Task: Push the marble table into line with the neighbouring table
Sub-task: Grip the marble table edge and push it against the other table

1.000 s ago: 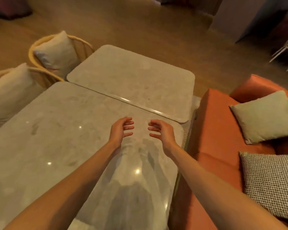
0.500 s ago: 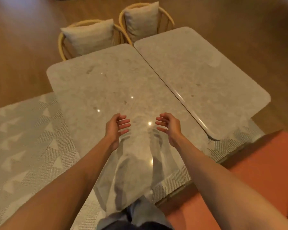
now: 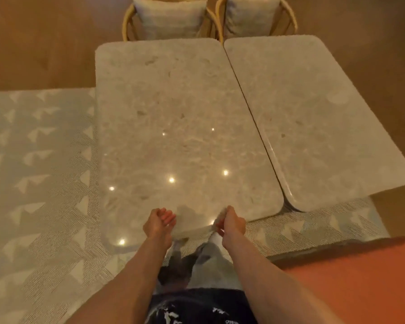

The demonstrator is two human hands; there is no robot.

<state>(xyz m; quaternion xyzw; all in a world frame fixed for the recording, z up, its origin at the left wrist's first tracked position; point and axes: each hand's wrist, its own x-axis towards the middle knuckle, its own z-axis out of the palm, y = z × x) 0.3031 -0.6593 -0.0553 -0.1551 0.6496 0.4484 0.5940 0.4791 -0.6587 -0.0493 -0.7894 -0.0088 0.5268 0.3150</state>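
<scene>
The marble table (image 3: 173,118) lies straight ahead of me, long and pale with rounded corners and glossy light spots. The neighbouring table (image 3: 313,118) stands against its right side with a thin seam between them, and its near end stops farther from me. My left hand (image 3: 159,224) hovers at the marble table's near edge, palm turned right, fingers curled and apart, holding nothing. My right hand (image 3: 230,222) is at the same edge a little to the right. Its fingers blur into the table's rim, so contact is unclear.
Two wicker chairs with pale cushions (image 3: 171,17) (image 3: 250,15) stand at the tables' far ends. A patterned grey rug (image 3: 38,160) lies under and left of the tables. An orange sofa (image 3: 360,277) is close at my right. My legs are just below the table edge.
My view has swung round so that I face the tables end-on. Both hands have dropped from above the tabletop to its near edge.
</scene>
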